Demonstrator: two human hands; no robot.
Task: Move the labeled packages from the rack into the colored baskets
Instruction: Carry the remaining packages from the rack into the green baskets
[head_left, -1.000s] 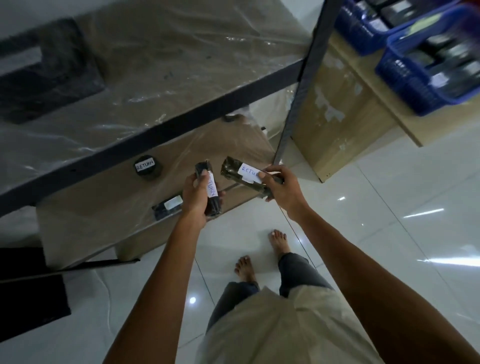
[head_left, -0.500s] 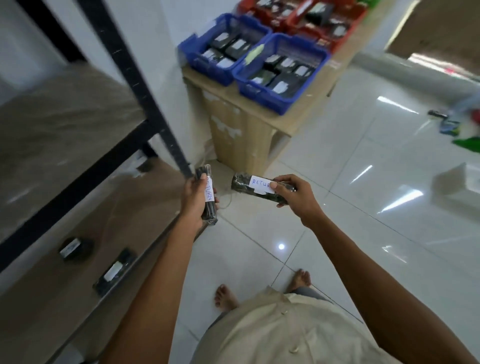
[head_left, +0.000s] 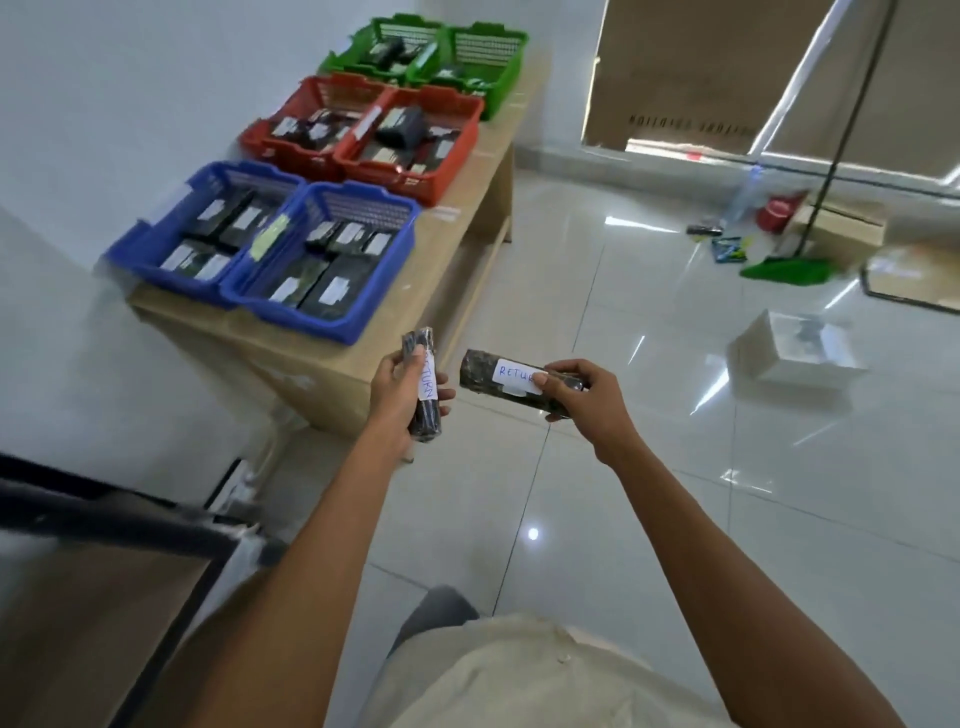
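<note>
Over the floor (head_left: 623, 467), just short of the tabletop (head_left: 291, 353): two dark wrapped packages, both carried, neither in a basket yet.

Left package (head_left: 427, 387) gripped upright in left hand (head_left: 400, 400), fingers curled round its lower half; label legible as "...TURN", start hidden under thumb. Right package (head_left: 488, 379) held level in right hand (head_left: 584, 400), pinched at its far end, RETURN label face up.

Step judged: carry to baskets and sort.

To do well:
- Match label to basket tag before release. Tag on blue baskets (head_left: 332, 327) too blurred to read, so confirm up close.
- Lower each package flat into a free gap, label up, not dropped from height.
- Probably light and slightly soft, so no hard squeeze needed.
- Place one hand at a time to avoid knocking rims.

Beyond blue: red baskets (head_left: 431, 182), then green baskets (head_left: 501, 73), paired along pale wooden tabletop against white wall (head_left: 130, 104), all already holding labelled packages. Rack (head_left: 130, 519) frame at lower left. Glossy tiled floor. Green broom (head_left: 784, 270), white box (head_left: 795, 353) and small clutter well apart at right.
</note>
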